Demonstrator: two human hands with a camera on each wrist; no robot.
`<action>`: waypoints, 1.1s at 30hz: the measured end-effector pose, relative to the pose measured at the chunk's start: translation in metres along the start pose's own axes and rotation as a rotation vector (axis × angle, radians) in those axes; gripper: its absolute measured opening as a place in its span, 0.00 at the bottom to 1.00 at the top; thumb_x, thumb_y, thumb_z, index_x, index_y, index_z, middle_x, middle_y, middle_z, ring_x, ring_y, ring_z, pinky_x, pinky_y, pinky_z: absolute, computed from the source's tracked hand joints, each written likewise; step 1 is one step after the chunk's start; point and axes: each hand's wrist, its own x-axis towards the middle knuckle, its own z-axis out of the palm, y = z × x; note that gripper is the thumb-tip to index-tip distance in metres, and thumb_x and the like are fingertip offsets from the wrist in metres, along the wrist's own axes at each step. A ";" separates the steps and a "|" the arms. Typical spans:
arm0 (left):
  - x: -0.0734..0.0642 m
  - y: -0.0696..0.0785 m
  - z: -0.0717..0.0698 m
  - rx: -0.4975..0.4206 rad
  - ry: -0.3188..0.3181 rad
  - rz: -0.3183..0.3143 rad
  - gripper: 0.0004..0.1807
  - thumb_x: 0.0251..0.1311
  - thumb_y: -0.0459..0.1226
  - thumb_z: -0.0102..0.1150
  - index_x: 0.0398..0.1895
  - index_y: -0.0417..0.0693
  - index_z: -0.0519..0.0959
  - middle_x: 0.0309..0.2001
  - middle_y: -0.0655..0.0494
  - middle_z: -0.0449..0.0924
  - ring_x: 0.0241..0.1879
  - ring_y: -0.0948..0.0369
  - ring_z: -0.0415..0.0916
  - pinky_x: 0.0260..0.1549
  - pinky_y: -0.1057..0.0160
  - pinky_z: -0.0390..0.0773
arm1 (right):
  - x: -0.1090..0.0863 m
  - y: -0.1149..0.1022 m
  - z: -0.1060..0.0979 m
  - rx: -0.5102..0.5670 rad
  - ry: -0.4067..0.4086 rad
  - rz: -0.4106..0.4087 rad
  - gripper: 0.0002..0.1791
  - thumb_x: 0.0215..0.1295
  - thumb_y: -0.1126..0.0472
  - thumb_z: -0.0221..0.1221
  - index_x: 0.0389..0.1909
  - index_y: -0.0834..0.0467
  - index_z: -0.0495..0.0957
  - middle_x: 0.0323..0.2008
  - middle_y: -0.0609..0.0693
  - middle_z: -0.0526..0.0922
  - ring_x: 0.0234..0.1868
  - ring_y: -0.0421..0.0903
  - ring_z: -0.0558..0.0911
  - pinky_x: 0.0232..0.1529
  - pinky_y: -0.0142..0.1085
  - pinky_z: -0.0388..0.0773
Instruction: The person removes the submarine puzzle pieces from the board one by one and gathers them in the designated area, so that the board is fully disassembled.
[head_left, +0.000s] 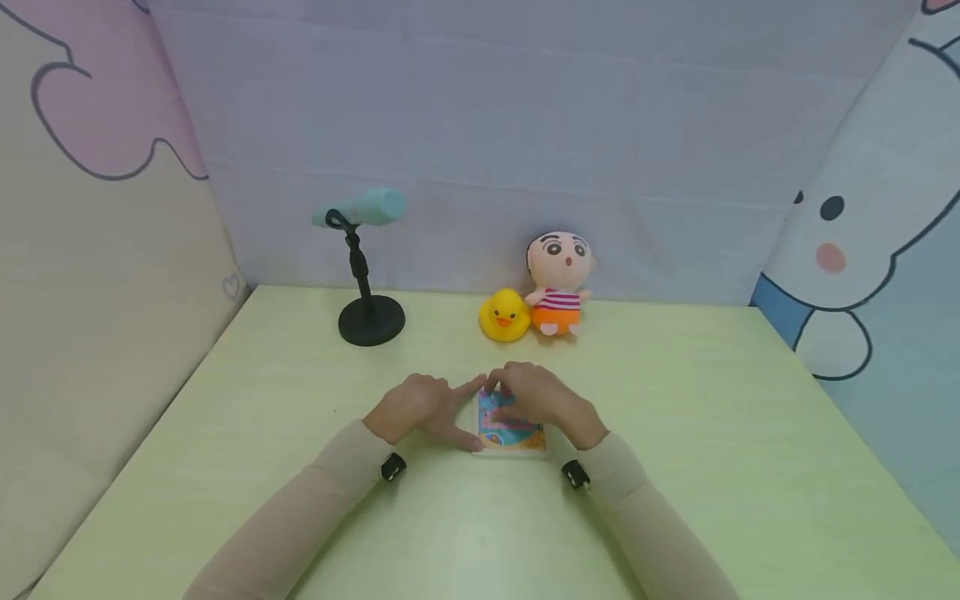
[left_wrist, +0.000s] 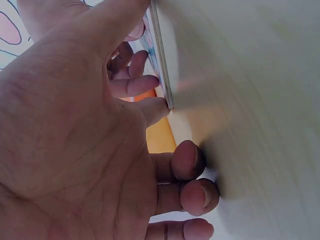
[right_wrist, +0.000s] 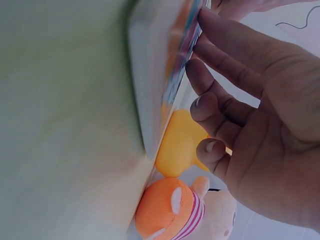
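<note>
A small picture board (head_left: 513,441) with pale edges and a blue, pink and orange printed face lies flat on the table. My left hand (head_left: 424,407) is at its left side, thumb and index finger spread wide, touching the near-left and far-left corners. In the left wrist view, the other fingers of the left hand (left_wrist: 100,120) are loosely bent near the table. Over the board's face reaches my right hand (head_left: 542,395), thumb and fingertips on or just above it, partly hiding the picture. Nothing shows between the fingertips of the right hand (right_wrist: 260,100) in the right wrist view.
Behind the board sit a yellow rubber duck (head_left: 504,317) and a plush doll (head_left: 558,283) in orange shorts. A black stand (head_left: 371,320) holding a light-teal cylinder (head_left: 371,207) is at the back left. Printed cloth (head_left: 495,125) walls the table (head_left: 712,433) at back and sides.
</note>
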 end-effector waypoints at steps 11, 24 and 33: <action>0.003 -0.004 -0.007 -0.079 -0.078 -0.006 0.57 0.50 0.76 0.54 0.80 0.77 0.40 0.38 0.49 0.78 0.37 0.56 0.74 0.34 0.54 0.75 | 0.004 -0.003 0.002 0.066 -0.012 0.096 0.18 0.61 0.58 0.71 0.51 0.57 0.82 0.33 0.47 0.78 0.36 0.46 0.75 0.43 0.39 0.76; 0.004 -0.002 -0.004 -0.085 -0.123 -0.031 0.56 0.52 0.76 0.51 0.79 0.78 0.36 0.31 0.50 0.76 0.35 0.56 0.74 0.33 0.55 0.73 | 0.002 -0.003 0.003 0.094 -0.069 0.045 0.20 0.65 0.60 0.67 0.54 0.60 0.73 0.35 0.51 0.75 0.36 0.47 0.73 0.42 0.39 0.75; 0.007 -0.002 -0.007 -0.090 -0.156 -0.037 0.57 0.52 0.77 0.50 0.79 0.79 0.33 0.33 0.50 0.76 0.38 0.55 0.74 0.36 0.55 0.73 | -0.003 -0.002 0.001 0.032 -0.019 0.003 0.22 0.64 0.58 0.68 0.53 0.60 0.72 0.42 0.55 0.67 0.36 0.49 0.74 0.41 0.39 0.76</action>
